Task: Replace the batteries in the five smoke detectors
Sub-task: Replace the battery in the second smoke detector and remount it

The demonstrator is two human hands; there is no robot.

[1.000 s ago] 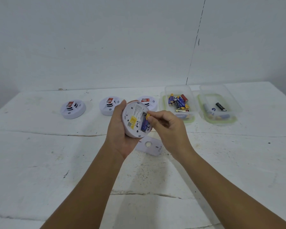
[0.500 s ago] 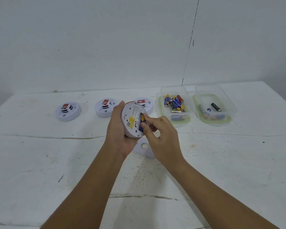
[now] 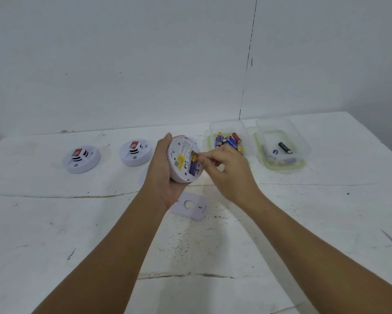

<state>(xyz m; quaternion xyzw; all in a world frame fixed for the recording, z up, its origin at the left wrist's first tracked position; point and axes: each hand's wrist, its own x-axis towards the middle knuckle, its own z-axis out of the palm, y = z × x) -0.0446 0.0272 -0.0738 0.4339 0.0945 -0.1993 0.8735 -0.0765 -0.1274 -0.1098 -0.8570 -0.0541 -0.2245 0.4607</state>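
The round white plastic smoke detector (image 3: 183, 160) is held up off the white, cracked tabletop (image 3: 303, 223), tipped on edge with its back face toward the camera. Its battery bay is open, showing a blue and yellow battery (image 3: 193, 165) seated beside a yellow label. The left hand (image 3: 162, 175) cradles the shell from behind and below, palm under the lower rim, thumb up along the left edge, fingers curled round the far side. The right hand (image 3: 224, 169) comes in from the right with the wrist slightly raised; its fingers (image 3: 207, 158) are bunched into a pinch at the top end of the battery, though whether they are gripping that end or just pressing on it is hard to tell at this size.

The detector looks light and stiff, a hollow shell that is best held by its rim as it is now, leaving the back free. The battery is small, smooth and hard, likely slippery; taking it by one end and levering against the spring contact seems the sensible hold, with care for the thin plastic tabs.

The detached white plastic cover plate with a round hole (image 3: 190, 206) lies flat on the tabletop just below the hands. Two more white detectors (image 3: 81, 158) (image 3: 135, 151) sit face up to the left. Behind the right hand stand a clear plastic tub of mixed batteries (image 3: 227, 140) and a second clear tub (image 3: 281, 147) holding a black battery and a few others.
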